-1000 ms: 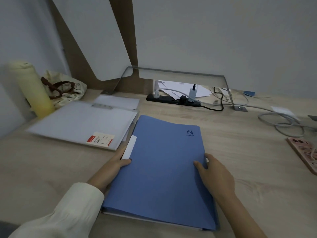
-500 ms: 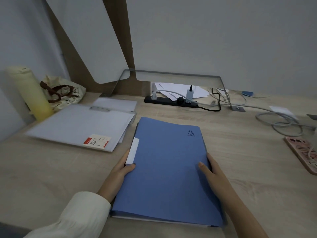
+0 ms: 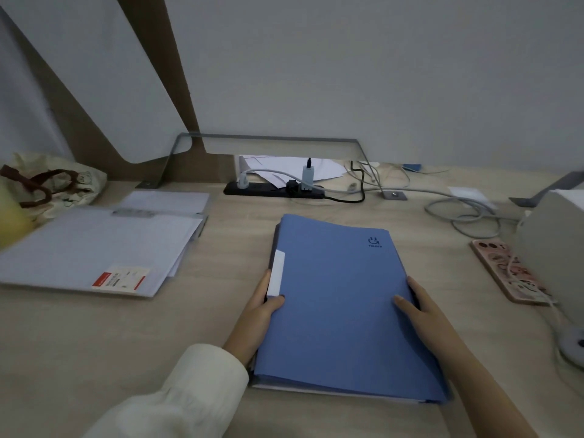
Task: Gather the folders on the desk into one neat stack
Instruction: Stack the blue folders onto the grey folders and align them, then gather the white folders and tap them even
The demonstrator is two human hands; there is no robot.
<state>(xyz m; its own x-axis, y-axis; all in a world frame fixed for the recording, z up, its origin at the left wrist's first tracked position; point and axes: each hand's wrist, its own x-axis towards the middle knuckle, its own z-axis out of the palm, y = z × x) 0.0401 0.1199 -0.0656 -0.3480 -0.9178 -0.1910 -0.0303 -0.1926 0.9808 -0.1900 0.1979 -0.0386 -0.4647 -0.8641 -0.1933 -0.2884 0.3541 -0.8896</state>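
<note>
A cream sleeve (image 3: 177, 393) covers the left forearm at the near edge of the worktop (image 3: 94, 336). The left hand (image 3: 257, 311) grips the left edge of the blue folder (image 3: 341, 311): its thumb lies on the cover and its fingers (image 3: 264, 279) curl round the spine side, just below a white tab (image 3: 276, 273). The right hand (image 3: 423, 311) holds the opposite edge the same way, thumb flat on the cover, fingers wrapped over the right side. Both hands are closed on the folder, which lies in front of the person, near the middle of the worktop. Paler edges show under its near side, so it seems to rest on more sheets or another folder; which, I cannot tell.

To the left, well apart from it, lies a pale folder (image 3: 94, 251) with a red and white label (image 3: 121, 279) at its near corner. It lies on top of more papers (image 3: 167, 200) with a metal clip. To the right, a phone (image 3: 508, 270) in a patterned case lies beside a grey box (image 3: 553, 248).

Further back on the left are a cloth bag (image 3: 53, 184) with brown handles and a blurred yellow bottle (image 3: 12, 219). A black power strip (image 3: 275, 189) with plugs sits at the rear centre, grey cables (image 3: 464, 213) coil to its right, and loose white sheets (image 3: 284, 165) lie behind it under a metal frame (image 3: 268, 140).
</note>
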